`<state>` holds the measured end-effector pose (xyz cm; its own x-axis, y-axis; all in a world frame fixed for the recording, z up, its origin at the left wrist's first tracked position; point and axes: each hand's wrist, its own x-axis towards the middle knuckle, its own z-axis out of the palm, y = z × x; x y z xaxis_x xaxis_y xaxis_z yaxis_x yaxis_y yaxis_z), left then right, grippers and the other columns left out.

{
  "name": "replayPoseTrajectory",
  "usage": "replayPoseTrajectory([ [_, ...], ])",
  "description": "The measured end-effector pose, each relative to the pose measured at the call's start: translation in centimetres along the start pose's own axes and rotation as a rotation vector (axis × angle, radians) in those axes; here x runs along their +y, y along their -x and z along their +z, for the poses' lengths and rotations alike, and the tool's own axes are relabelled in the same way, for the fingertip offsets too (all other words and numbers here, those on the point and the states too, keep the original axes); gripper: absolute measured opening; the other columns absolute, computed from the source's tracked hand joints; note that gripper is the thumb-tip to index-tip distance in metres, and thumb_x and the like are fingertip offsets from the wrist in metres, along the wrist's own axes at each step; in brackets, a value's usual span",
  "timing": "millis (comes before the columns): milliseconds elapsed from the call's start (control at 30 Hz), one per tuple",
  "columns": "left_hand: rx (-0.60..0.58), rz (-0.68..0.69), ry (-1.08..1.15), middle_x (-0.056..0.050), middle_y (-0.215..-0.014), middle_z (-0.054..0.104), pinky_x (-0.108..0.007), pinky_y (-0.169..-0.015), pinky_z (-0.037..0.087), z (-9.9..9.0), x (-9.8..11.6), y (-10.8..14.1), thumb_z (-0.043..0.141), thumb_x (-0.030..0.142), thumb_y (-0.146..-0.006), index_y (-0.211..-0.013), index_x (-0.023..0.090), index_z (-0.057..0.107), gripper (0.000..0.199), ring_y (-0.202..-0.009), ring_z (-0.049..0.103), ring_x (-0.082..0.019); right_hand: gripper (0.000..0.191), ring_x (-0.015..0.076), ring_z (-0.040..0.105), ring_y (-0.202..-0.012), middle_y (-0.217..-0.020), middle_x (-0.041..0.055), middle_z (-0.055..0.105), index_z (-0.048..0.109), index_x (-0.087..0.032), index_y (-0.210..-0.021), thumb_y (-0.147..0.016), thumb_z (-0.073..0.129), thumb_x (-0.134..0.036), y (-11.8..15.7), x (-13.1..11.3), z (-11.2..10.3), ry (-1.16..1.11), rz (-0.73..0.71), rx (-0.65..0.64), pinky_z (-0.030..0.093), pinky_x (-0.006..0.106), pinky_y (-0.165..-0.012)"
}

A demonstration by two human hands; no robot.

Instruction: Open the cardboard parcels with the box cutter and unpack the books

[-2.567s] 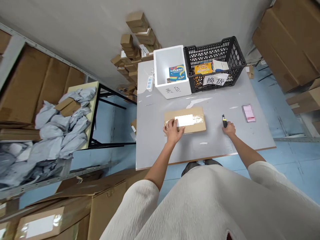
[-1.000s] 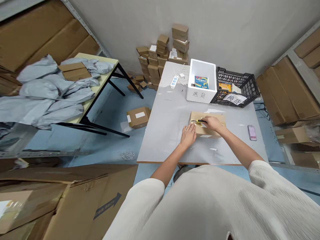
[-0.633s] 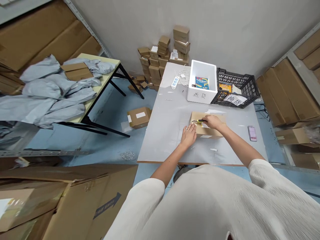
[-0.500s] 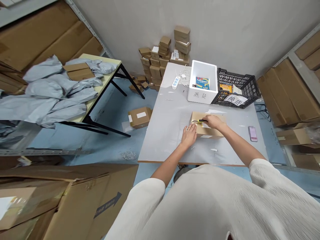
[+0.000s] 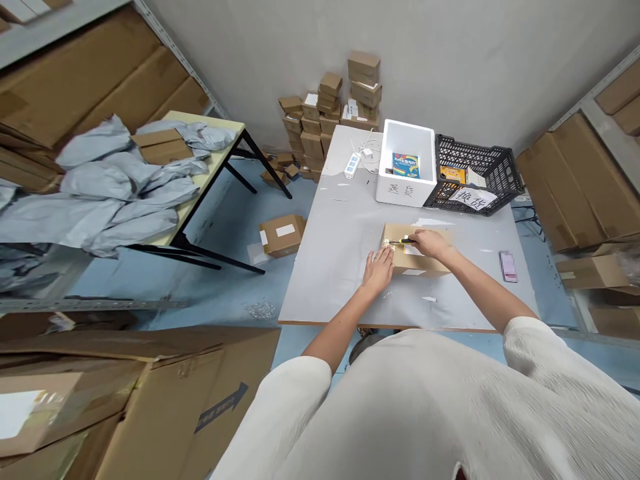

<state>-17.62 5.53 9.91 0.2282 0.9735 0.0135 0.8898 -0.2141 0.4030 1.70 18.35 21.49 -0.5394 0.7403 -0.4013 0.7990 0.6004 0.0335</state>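
A closed cardboard box (image 5: 425, 265) lies on the grey table, with clear tape and a white label on its top. My left hand (image 5: 379, 268) rests on the box's left front corner, fingers stretched out and holding nothing. Closed in my right hand (image 5: 431, 244) is a slim yellow-and-black utility knife (image 5: 405, 241). Its thin tip points left along the taped top, just beyond my left fingertips. My right fingers partly hide the handle.
Behind the box stand a white foam bin (image 5: 404, 195) and a black crate (image 5: 493, 170) with small packages. A power strip (image 5: 352, 165) and a phone (image 5: 509, 267) lie on the table (image 5: 320, 280). Grey parcels (image 5: 95, 180) cover the left table; cartons (image 5: 313, 143) are stacked by the wall.
The knife and my right hand have shifted slightly to the right along the box top. My left hand stays on the box. The view has turned a little.
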Motion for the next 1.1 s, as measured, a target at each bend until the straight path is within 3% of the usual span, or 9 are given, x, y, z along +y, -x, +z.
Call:
replayPoseTrajectory([
  [367,-0.031,-0.021,-0.002,-0.009,-0.182,0.040,-0.054,-0.140,0.024,-0.1,-0.1,0.0,0.034,0.027,-0.113,-0.173,0.023,0.045,0.061,-0.170,0.035,-0.027,0.040,0.0317,0.073,-0.116,-0.129,0.0177,0.077,0.077,-0.020,-0.138,-0.114,0.047,-0.030,1.1,1.9,0.9,0.047,0.032,-0.035,0.051,0.036,-0.088],
  [633,-0.033,-0.050,-0.014,-0.009,-0.182,0.040,-0.054,-0.140,0.023,0.0,-0.1,0.0,0.032,0.029,-0.113,-0.171,0.021,0.048,0.061,-0.170,0.036,-0.027,0.040,0.0336,0.072,-0.118,-0.129,0.0197,0.075,0.080,-0.020,-0.134,-0.112,0.047,-0.026,3.9,5.2,1.2,0.050,0.115,-0.074,0.050,0.038,-0.090],
  [833,-0.001,-0.116,-0.037,-0.010,-0.178,0.046,-0.057,-0.140,0.024,0.0,0.9,-0.6,0.036,0.030,-0.111,-0.168,0.023,0.052,0.060,-0.167,0.040,-0.029,0.040,0.0306,0.072,-0.116,-0.131,0.0171,0.075,0.079,-0.023,-0.134,-0.113,0.045,-0.023,7.1,8.6,1.8,0.025,0.192,-0.099,0.049,0.036,-0.089],
  [1100,-0.032,-0.165,-0.112,-0.017,-0.176,0.048,-0.064,-0.139,0.023,-0.2,2.4,-1.4,0.040,0.042,-0.111,-0.166,0.018,0.052,0.062,-0.166,0.041,-0.036,0.039,0.0318,0.072,-0.117,-0.131,0.0185,0.074,0.076,-0.021,-0.136,-0.114,0.044,-0.027,8.4,10.3,2.4,0.035,0.165,-0.092,0.049,0.036,-0.088],
])
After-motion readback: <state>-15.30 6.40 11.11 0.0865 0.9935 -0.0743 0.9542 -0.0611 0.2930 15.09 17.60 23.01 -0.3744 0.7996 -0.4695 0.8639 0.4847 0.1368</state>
